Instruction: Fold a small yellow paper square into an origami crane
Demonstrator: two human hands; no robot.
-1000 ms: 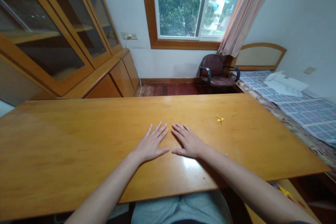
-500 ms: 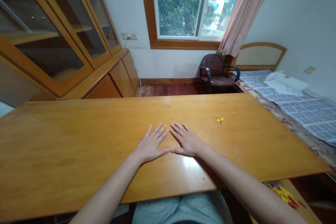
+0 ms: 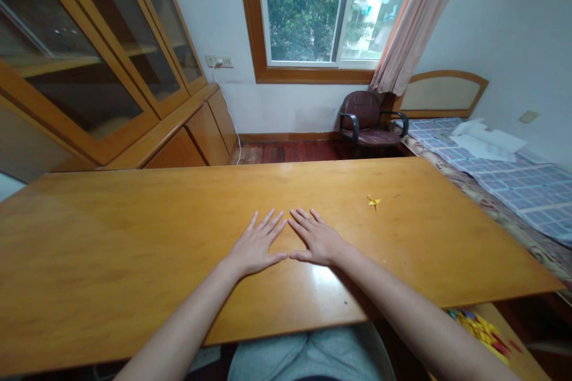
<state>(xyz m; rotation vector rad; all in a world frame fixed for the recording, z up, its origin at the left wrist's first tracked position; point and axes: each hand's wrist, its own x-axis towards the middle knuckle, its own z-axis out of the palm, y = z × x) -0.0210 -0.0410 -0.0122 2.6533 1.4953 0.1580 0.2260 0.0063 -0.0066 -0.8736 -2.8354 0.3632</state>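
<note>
Both of my hands lie palm down on a wooden table [image 3: 147, 250]. My left hand [image 3: 257, 245] has its fingers spread and holds nothing. Beside it, my right hand [image 3: 316, 240] rests flat as well, fingers apart, with nothing in its grasp. The two thumbs point toward each other and nearly meet at the tips. To the right of my right hand and farther back, a small yellow folded-paper figure [image 3: 374, 202], perhaps a crane, lies on the tabletop, apart from both hands.
Below the table's right front edge, several yellow and coloured pieces [image 3: 480, 330] lie on a lower wooden surface. Glass-door cabinets [image 3: 102, 59] line the left. Beyond the table stand an office chair [image 3: 369, 122] and a bed [image 3: 504, 172] with papers on it.
</note>
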